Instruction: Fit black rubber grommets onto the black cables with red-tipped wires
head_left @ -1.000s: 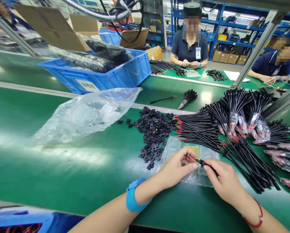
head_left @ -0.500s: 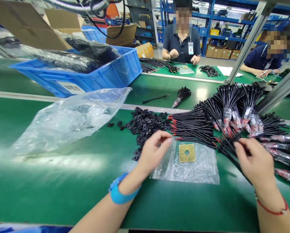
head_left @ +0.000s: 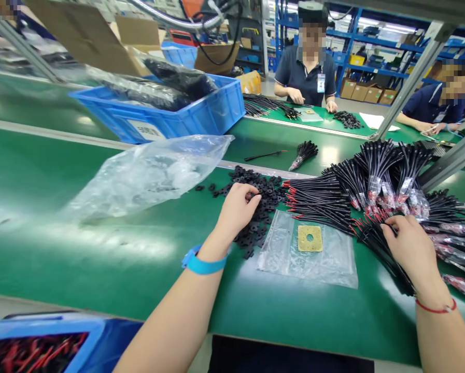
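My left hand (head_left: 238, 211) sits curled over the heap of black square pads (head_left: 265, 207) at centre, its grip narrow, though I cannot tell if it holds one. My right hand (head_left: 409, 248) lies on the red-tipped black wire bundle (head_left: 372, 241) at right, its hold equally unclear.
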Motion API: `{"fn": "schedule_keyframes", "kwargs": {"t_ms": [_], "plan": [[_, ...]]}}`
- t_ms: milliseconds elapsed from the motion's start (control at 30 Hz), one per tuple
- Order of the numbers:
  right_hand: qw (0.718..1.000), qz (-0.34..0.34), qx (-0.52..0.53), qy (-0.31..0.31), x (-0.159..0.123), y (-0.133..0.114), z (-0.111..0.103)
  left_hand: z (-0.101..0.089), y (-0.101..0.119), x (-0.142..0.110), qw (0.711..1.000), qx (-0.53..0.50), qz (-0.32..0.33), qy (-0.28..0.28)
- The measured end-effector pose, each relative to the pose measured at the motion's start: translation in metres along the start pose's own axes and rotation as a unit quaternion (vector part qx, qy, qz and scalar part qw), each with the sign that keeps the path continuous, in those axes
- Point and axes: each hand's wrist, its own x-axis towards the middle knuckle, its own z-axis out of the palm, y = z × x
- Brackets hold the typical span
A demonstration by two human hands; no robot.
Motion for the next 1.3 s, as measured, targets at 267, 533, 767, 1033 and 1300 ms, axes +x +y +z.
{"fn": "schedule_keyframes", "kwargs": {"t_ms": [267,533,767,1033,1300], "plan": [[0.931,-0.289,0.195,-0.111,0.034,-0.102,-0.005,-0.002,-0.011,0.002,0.992,0.104,0.015,-0.068],[0.943,-0.295,0.130,-0.085,0.067,-0.149,0.043,-0.004,-0.001,-0.005,0.971,0.146,0.074,-0.176],[0.949,-0.255,0.182,-0.034,0.069,-0.125,0.019,0.008,0.005,-0.016,0.951,0.211,0.098,-0.202],[0.941,-0.213,0.200,-0.172,0.005,-0.086,0.010,0.004,0.018,-0.017,0.961,0.231,0.055,-0.145],[0.949,-0.247,0.064,-0.184,-0.023,-0.096,0.026,0.009,0.030,-0.018,0.979,0.144,0.034,-0.140]]}}
